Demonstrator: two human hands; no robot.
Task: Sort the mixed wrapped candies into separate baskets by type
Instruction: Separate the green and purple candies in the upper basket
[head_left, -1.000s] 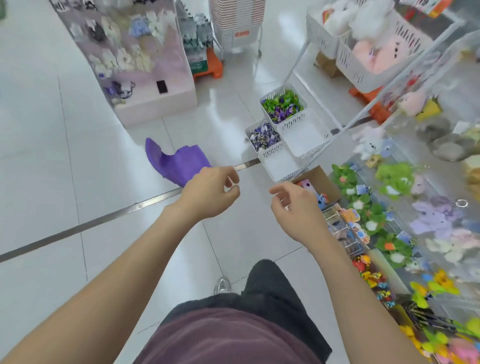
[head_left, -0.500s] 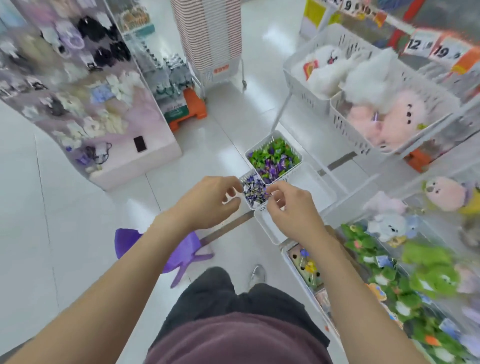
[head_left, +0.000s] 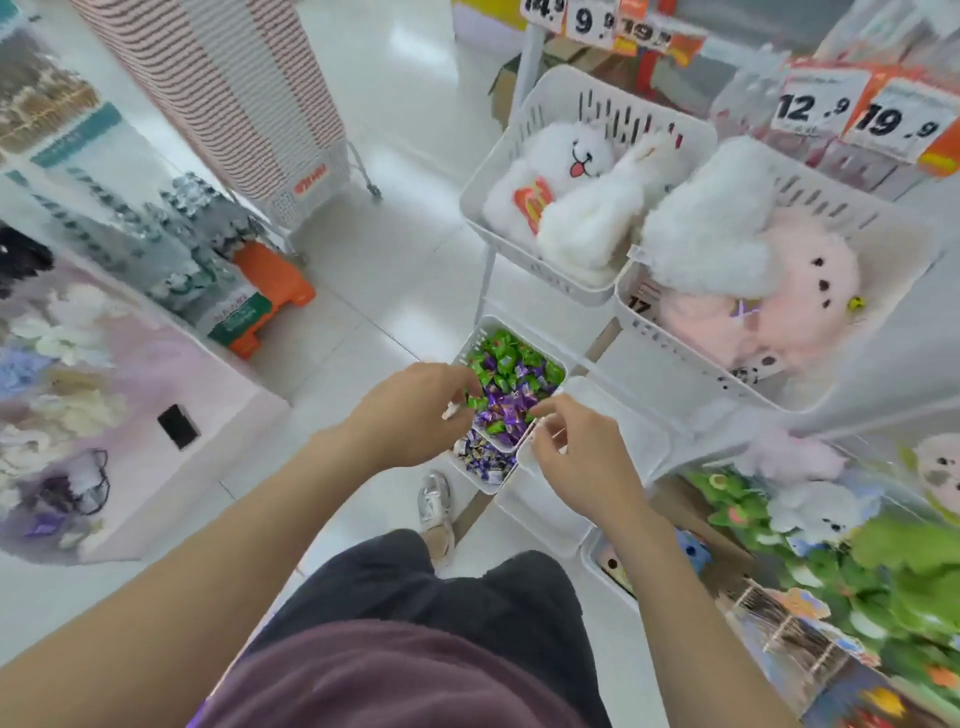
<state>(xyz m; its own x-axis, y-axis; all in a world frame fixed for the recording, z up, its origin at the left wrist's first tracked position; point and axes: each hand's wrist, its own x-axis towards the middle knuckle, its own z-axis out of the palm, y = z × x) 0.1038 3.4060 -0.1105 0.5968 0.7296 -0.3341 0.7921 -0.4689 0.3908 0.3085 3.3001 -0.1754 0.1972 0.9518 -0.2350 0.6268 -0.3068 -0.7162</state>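
Note:
A white basket (head_left: 551, 359) on the floor holds mixed green and purple wrapped candies (head_left: 511, 382). Just nearer lies a second white basket (head_left: 485, 487) of purple-and-white candies (head_left: 480, 457). Two empty white baskets (head_left: 626, 423) (head_left: 543, 519) sit to their right. My left hand (head_left: 410, 413) hovers over the left rim of the mixed basket with its fingers curled in. My right hand (head_left: 576, 460) is at that basket's right corner, fingertips pinched together. I see nothing held in either hand.
A white rack carries baskets of plush toys (head_left: 582, 208) at upper right. More toys fill a display (head_left: 857, 545) at the right. A pink display stand (head_left: 130, 405), an orange stool (head_left: 275, 283) and a tall stack of shopping baskets (head_left: 249, 88) are on the left. My shoe (head_left: 436, 506) stands beside the candy baskets.
The view has tilted up and closed in on the baskets. Both hands have come closer together and now overlap the mixed basket. The purple object on the floor has left the view.

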